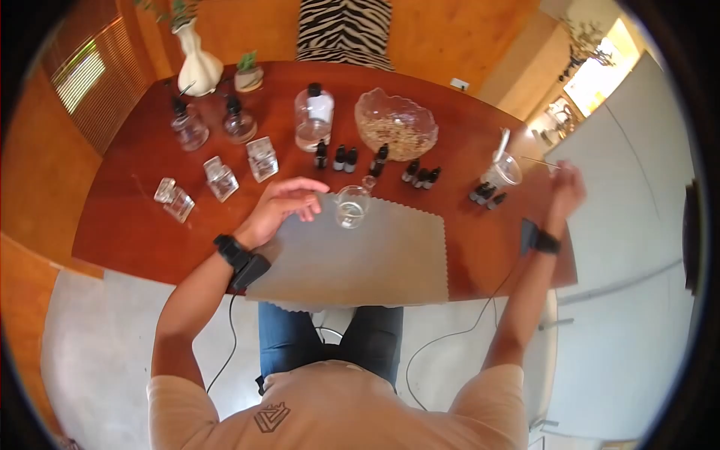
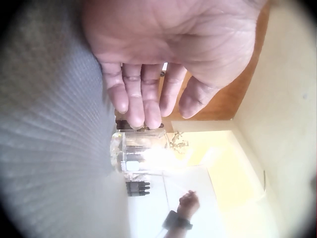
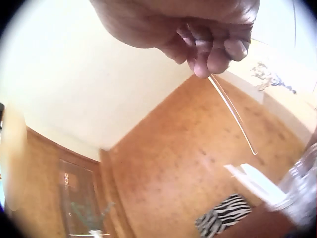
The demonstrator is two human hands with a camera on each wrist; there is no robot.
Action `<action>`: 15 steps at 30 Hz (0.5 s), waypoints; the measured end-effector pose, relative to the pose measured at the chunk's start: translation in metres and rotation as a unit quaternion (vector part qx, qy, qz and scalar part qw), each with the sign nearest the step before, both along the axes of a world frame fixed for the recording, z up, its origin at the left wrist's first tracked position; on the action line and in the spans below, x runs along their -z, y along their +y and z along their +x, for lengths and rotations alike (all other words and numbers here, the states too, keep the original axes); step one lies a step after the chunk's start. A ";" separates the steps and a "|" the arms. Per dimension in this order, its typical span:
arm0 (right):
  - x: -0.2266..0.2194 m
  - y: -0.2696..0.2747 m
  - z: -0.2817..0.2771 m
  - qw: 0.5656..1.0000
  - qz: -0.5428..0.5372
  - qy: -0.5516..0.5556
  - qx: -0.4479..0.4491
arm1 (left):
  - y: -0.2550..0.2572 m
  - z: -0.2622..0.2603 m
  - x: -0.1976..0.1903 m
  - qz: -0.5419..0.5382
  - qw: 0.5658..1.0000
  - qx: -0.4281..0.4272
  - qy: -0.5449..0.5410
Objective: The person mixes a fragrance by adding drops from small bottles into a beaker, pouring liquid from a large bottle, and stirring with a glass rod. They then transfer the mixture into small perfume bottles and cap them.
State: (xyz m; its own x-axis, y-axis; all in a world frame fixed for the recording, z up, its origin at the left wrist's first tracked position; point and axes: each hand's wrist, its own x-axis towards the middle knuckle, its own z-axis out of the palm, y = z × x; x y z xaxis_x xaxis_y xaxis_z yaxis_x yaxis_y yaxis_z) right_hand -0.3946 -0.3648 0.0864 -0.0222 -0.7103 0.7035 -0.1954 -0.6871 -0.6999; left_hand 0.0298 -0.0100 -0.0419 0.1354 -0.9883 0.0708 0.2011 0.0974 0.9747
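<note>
My right hand, raised over the table's right end, pinches a thin pale rod. In the right wrist view the rod slants down from the fingertips to a rounded tip. Below and left of it stands a clear cup with white strips sticking out. My left hand hovers at the mat's left side, fingers loosely bent and holding nothing. Just right of its fingertips, a small glass beaker with a little clear liquid stands on the grey mat.
Small black-capped bottles line the table behind the mat. Behind them are a large bottle and a glass bowl of pale bits. Square glass bottles and pump bottles stand left. More dark vials sit by the cup.
</note>
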 end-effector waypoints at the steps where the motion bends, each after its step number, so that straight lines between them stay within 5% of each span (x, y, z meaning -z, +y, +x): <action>1: -0.010 0.027 0.017 0.998 0.016 -0.055 -0.032 | 0.000 0.001 0.000 -0.004 1.000 0.005 -0.002; 6: -0.008 0.144 0.090 0.922 0.099 -0.069 -0.368 | -0.001 -0.002 -0.003 0.003 0.998 -0.019 -0.059; 12: 0.033 0.201 0.172 0.864 0.209 0.145 -0.434 | -0.004 -0.007 0.001 -0.011 0.997 -0.023 -0.067; 15: 0.052 0.194 0.194 0.846 0.157 0.209 -0.464 | -0.004 -0.011 -0.003 -0.021 0.998 -0.009 -0.065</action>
